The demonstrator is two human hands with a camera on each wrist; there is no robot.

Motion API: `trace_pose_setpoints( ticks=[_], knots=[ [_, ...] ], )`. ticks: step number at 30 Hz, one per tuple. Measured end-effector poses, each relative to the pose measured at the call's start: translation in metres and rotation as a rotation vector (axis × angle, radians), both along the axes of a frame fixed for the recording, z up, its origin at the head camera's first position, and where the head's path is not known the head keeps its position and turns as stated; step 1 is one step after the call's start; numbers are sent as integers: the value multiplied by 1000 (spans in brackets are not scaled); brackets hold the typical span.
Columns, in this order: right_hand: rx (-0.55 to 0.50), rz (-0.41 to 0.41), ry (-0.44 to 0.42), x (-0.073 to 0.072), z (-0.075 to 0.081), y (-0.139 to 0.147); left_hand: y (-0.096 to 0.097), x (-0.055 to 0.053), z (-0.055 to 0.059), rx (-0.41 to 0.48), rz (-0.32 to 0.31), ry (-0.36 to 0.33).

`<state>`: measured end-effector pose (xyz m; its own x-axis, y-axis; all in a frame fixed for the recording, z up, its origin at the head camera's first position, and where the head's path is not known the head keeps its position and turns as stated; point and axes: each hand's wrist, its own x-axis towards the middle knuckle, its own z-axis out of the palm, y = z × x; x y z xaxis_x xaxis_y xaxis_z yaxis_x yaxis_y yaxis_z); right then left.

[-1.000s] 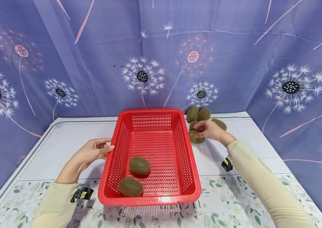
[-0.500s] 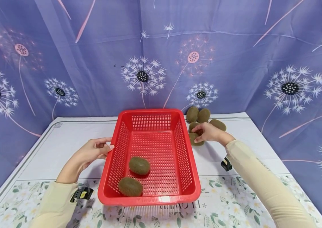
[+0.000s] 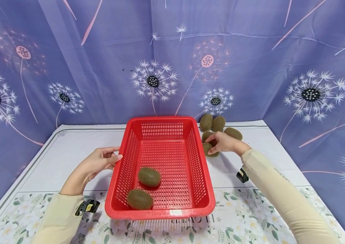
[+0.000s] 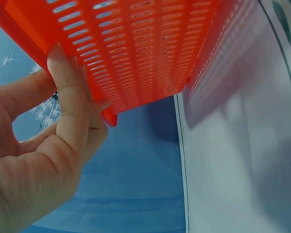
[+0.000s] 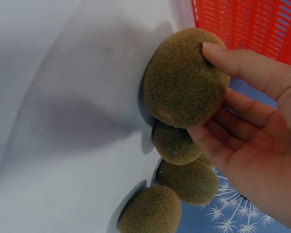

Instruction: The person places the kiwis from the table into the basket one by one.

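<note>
A red perforated plastic basket [image 3: 160, 214] stands in the middle of the table, and its left rim is pinched by my left hand [image 3: 94, 166]. In the left wrist view the fingers [image 4: 70, 97] lie against the basket's outer side [image 4: 150, 53]. Two brown kiwis lie inside, one kiwi [image 3: 149, 177] behind the other kiwi [image 3: 140, 199]. Right of the basket, my right hand [image 3: 225, 142] grips a fuzzy kiwi [image 5: 184, 77] between thumb and fingers. That kiwi is close to the table; the frames do not show clearly whether it touches.
Around my right hand lie several more kiwis, among them a far kiwi [image 3: 206, 122] and a right kiwi [image 3: 233, 133]. A white and floral cloth [image 3: 245, 210] covers the table. A purple dandelion-print curtain [image 3: 172, 51] rises behind.
My right hand has shifted slightly left and down and its fingers have closed round the near kiwi. The left hand and the basket have stayed in place.
</note>
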<state>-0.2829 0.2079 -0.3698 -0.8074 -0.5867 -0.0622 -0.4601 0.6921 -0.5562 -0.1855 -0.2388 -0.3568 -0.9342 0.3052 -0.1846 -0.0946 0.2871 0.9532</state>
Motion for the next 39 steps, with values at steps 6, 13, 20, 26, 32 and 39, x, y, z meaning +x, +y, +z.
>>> trace_pose_setpoints(
  ticks=[6, 13, 20, 26, 32, 39],
  knots=[
    [-3, 19, -2, -3, 2, 3, 0, 0, 0, 8, -3, 3],
    [-21, -15, -55, -4, 10, 4, 1, 0, 1, 2, 0, 1],
    [-51, -29, -65, -1, 20, 5, 1, 1, 2, -6, 2, -3],
    [-62, -66, -39, 0, 27, 7, -1, 1, 1, -17, 5, -5],
    [-30, -91, 38, -1, 38, 9, -2, 0, 1, -6, -3, 1],
    [-1, -130, 99, -1, 56, 8, -2, -1, -1, -4, -2, 5]
  ],
)
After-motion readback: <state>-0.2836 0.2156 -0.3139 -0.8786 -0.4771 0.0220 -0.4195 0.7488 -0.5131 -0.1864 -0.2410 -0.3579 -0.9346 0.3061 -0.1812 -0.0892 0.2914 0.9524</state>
